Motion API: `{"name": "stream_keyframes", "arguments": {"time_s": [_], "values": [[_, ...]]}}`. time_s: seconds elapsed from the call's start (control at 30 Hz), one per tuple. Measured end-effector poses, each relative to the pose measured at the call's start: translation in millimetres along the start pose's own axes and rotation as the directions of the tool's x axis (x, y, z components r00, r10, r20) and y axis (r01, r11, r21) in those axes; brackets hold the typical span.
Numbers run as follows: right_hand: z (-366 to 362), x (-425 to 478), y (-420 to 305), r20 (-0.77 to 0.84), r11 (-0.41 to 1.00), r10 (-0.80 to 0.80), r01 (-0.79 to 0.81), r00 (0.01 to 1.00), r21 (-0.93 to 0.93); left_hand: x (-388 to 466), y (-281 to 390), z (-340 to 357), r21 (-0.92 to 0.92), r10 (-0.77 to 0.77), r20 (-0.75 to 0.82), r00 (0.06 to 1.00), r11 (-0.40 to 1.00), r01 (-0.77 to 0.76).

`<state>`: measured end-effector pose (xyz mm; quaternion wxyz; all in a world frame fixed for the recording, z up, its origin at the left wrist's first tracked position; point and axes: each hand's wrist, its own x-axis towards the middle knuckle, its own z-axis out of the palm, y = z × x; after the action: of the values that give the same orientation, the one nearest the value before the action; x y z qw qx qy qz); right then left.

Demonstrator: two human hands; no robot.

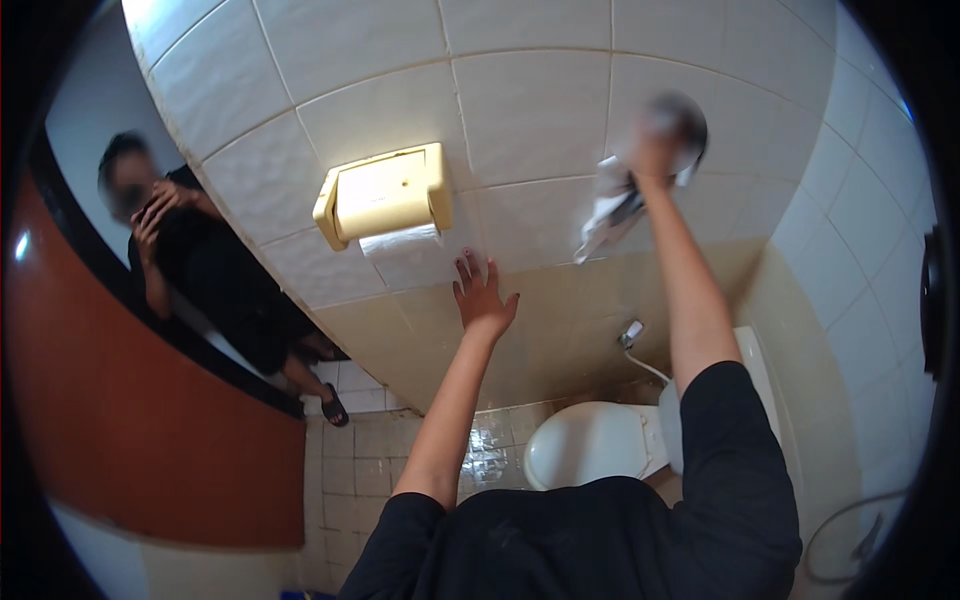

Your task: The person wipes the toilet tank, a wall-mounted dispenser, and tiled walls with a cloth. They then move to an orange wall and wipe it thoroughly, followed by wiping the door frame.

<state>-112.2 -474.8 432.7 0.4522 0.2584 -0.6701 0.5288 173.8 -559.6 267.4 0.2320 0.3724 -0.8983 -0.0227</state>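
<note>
My right hand [656, 154], blurred in the picture, is raised against the tiled wall with a white and grey cloth [611, 214] in its grip; the cloth hangs down to the left of the wrist. Lower and to the left, my left hand [481, 300] has its fingers spread at the wall, near the line between the white tiles [532, 112] and the beige tiles [555, 322]. Nothing is in it. Above and left of that hand, a yellow toilet paper holder [386, 195] is fixed to the wall, with white paper [401, 241] showing under its cover.
A toilet with its lid down [589, 446] stands below my right arm, beside a wall valve [631, 334] with a hose. Another person [217, 277] stands in the doorway at left, by a reddish-brown door [165, 420]. The tiled floor [360, 457] shines. A thin hose [814, 562] curves at lower right.
</note>
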Motion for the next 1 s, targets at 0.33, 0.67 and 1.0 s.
{"name": "stream_keyframes", "arguments": {"time_s": [0.33,0.67,1.0], "values": [[16,-105,39,0.495,0.915,-0.297,0.391,0.817,-0.096,30,85,54,-0.325,-0.24,-0.276,0.931,0.935,0.145],[56,-22,54,0.245,0.733,-0.642,0.675,0.726,-0.082,23,89,26,-0.037,-0.189,0.068,0.98,0.981,0.191],[40,-225,36,0.373,0.506,-0.861,0.667,0.347,0.547,-24,37,87,-0.424,-0.282,-0.272,0.92,0.894,0.149]]}}
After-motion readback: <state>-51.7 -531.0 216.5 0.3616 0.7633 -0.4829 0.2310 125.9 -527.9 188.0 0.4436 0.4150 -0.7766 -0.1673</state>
